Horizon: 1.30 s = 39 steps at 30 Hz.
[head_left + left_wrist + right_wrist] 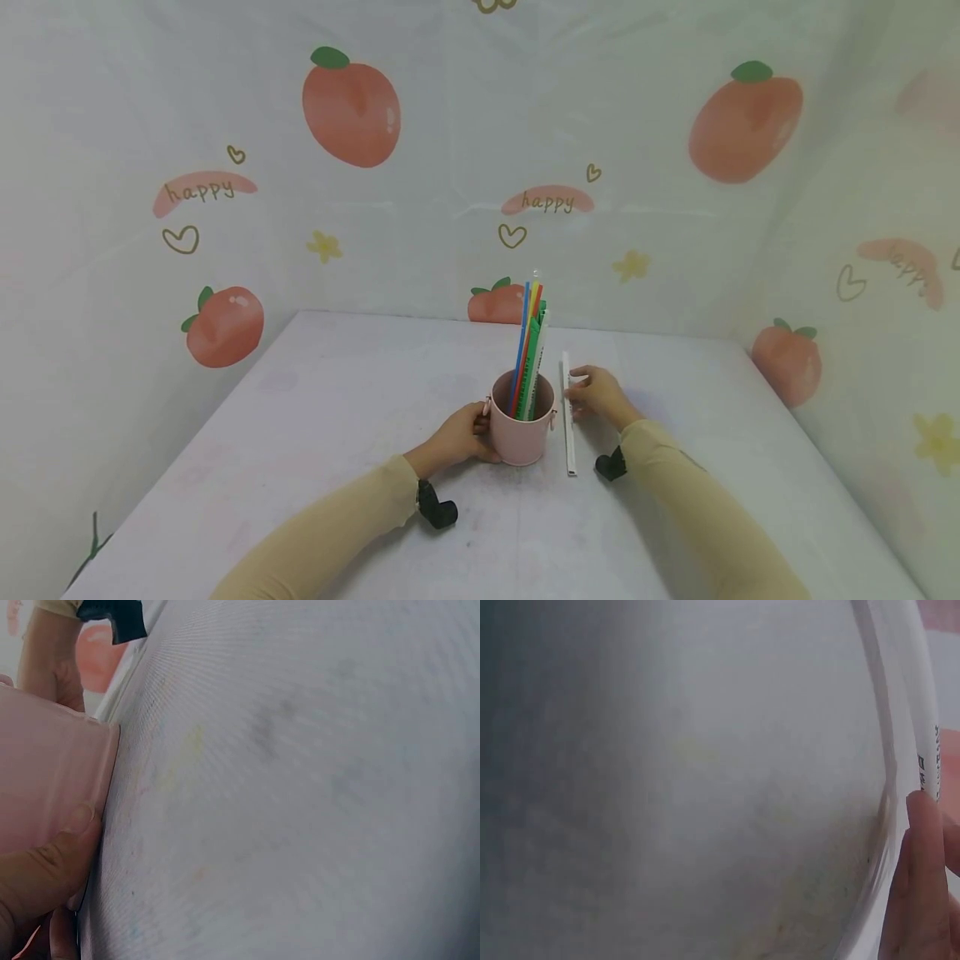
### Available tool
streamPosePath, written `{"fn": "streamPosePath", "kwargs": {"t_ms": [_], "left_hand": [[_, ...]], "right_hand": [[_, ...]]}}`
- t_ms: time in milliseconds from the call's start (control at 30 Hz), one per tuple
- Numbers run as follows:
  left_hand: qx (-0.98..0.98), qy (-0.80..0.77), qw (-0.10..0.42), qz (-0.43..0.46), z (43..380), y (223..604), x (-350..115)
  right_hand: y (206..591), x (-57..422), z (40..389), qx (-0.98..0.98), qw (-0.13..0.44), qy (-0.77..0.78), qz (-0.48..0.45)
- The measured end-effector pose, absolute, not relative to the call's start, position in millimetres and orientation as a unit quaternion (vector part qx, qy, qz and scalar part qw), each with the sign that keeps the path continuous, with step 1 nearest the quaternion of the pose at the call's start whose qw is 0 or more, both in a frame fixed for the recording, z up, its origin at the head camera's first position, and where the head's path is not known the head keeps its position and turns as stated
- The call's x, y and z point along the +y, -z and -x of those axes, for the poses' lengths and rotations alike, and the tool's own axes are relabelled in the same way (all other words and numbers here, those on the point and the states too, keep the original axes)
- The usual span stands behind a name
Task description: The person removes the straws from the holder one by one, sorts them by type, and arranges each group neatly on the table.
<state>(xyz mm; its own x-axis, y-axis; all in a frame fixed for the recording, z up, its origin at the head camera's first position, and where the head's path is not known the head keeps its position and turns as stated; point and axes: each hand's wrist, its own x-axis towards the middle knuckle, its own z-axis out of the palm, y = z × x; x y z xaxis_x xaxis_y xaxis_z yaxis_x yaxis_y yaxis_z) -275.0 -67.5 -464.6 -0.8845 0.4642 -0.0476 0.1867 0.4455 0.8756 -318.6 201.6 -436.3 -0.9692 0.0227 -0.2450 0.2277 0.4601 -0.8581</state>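
Observation:
A small pink bucket (pixel 519 442) with side handles stands on the table. My left hand (pixel 457 435) holds it from the left; in the left wrist view the thumb (pixel 64 851) presses on its wall near the base. Blue, yellow and red thin sticks (pixel 519 342) stand in the bucket with green and white printed wrapped sticks (pixel 531 358), all rising well above the rim. To the right of the bucket, a long white printed stick (pixel 567 433) lies along the table. My right hand (pixel 600 396) pinches it near its middle, fingertips at the printed side in the right wrist view.
The white table (pixel 360 400) reaches back to a hanging sheet (pixel 427 108) printed with fruit, hearts and flowers. Black wrist mounts (pixel 437 507) sit under both wrists, close over the table.

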Motion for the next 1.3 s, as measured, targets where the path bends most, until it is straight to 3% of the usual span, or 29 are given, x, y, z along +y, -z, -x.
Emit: {"fn": "streamPosePath", "kwargs": {"t_ms": [1300], "left_hand": [[0.84, -0.487, 0.142, -0.193, 277, 467, -68]], "right_hand": [[442, 194, 332, 0.901, 0.132, 0.404, -0.086]]}}
